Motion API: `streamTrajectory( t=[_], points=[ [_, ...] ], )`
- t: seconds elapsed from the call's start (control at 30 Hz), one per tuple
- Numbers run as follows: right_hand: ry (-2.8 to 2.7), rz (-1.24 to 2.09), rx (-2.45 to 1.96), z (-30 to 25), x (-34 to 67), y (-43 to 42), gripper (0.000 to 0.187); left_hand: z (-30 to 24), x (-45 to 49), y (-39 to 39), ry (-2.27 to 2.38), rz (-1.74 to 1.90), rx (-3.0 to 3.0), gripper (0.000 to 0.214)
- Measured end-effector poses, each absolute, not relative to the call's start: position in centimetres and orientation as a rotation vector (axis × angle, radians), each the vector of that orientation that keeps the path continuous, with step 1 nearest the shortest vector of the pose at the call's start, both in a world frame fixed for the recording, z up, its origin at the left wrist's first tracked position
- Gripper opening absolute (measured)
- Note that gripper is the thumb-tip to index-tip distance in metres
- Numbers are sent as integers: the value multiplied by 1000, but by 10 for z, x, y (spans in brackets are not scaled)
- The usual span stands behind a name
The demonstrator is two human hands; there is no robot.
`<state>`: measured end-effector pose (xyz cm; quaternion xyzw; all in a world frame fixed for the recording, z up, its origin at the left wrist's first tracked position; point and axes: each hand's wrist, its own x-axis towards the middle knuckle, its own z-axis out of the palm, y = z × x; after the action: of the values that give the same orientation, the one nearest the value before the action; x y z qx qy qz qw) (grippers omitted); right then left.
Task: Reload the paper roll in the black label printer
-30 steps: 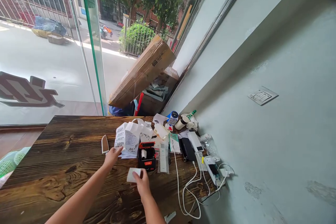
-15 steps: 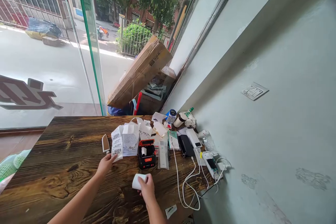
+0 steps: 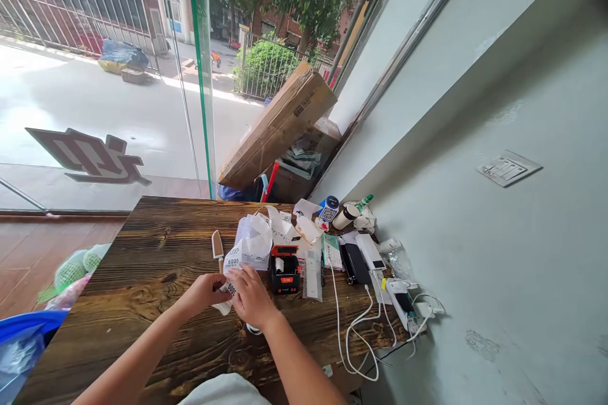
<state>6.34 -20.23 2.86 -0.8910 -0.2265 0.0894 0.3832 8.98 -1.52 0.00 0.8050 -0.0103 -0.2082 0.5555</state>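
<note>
My left hand (image 3: 206, 296) is closed on the lower part of a strip of numbered labels (image 3: 234, 259), its fingertips pinching the edge. My right hand (image 3: 251, 294) is on the same strip from the other side, its fingers bent over the paper close to my left fingertips. Numbers such as 6006 show on the curling strip. The white rim of a paper roll (image 3: 254, 330) peeks out below my right hand; most of it is hidden. A black and orange label printer (image 3: 285, 281) stands to the right with its lid up and a white roll inside.
A small knife-shaped tool (image 3: 217, 245) lies left of the papers. Further right are a clear packet (image 3: 312, 278), a black case (image 3: 355, 264), white cables (image 3: 354, 345) and a power strip (image 3: 403, 304). A glass pane (image 3: 202, 76) rises beyond the table, with cardboard boxes (image 3: 280, 126) outside.
My right hand has moved up and left from the paper roll to the label strip. The strip has been drawn nearer and now curls between both hands. The view has shifted left.
</note>
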Motion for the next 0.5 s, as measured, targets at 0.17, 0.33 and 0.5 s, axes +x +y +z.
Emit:
streamTrajectory(
  t=[0.17,0.33,0.5],
  points=[
    [-865,264,-2147,38,93,-191,22,19,82,2,-70,-612,1899,20],
    [-858,266,-2076,37,97,-194,9,22,65,9,-36,-607,1746,42],
    [-806,288,-2034,43,93,-192,11,21,55,1,15,-490,1613,58]
  ],
)
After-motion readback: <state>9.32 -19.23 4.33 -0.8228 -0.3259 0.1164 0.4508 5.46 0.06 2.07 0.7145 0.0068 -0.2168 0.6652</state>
